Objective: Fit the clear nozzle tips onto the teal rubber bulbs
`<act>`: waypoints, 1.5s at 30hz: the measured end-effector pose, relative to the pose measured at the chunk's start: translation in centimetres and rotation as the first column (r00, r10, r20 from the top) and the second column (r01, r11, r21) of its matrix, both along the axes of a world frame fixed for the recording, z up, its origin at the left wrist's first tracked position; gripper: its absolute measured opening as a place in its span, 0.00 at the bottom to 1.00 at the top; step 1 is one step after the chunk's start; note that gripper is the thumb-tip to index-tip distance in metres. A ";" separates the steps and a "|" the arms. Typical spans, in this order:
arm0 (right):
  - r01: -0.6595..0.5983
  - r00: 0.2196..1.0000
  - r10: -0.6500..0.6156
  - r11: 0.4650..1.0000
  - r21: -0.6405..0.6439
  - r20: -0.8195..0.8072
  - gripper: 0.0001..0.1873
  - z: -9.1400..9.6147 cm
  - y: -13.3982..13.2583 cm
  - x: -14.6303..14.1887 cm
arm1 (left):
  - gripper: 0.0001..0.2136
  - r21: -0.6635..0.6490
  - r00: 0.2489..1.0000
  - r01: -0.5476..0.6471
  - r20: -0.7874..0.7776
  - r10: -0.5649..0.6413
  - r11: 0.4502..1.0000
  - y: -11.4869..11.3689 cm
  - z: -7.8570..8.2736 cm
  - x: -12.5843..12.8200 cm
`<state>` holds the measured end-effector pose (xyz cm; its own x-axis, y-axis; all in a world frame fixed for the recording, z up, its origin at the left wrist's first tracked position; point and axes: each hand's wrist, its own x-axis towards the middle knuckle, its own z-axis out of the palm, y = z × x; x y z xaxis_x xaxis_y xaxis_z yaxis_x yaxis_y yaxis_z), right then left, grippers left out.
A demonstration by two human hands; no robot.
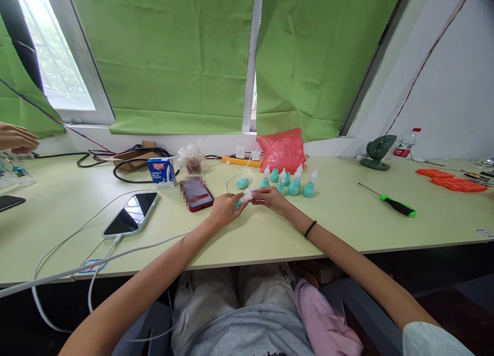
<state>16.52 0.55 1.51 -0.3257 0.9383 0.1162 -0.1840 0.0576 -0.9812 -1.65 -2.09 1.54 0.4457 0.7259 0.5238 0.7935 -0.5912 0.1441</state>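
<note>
My left hand (pixel 226 208) and my right hand (pixel 270 197) meet over the pale green table (pixel 347 227), both holding one small teal bulb with a clear white tip (pixel 244 197). The left fingers pinch the teal end, the right fingers the clear tip. Just behind the hands stand several more teal bulbs with white tips (pixel 293 183); one lies on its side (pixel 243 182). A black band circles my right wrist.
A phone on a white cable (pixel 131 214) and a red-cased phone (pixel 196 194) lie left of my hands. A milk carton (pixel 162 171), a plastic bag, a power strip (pixel 241 160) and red bubble wrap (pixel 283 149) sit behind. A green-handled screwdriver (pixel 393 204) lies right. Another person's hand (pixel 15 139) is far left.
</note>
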 end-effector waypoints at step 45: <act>0.123 0.376 -0.738 0.639 0.759 0.560 0.08 10.5 6.4 -1.1 | 0.16 -0.007 0.991 0.045 0.128 -0.044 0.999 3.7 -0.9 1.7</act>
<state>15.45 6.95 11.97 -0.1132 0.8148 0.5686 0.8393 0.3847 -0.3842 0.06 1.65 0.63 0.4074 0.7126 0.5712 0.7413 -0.6233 0.2488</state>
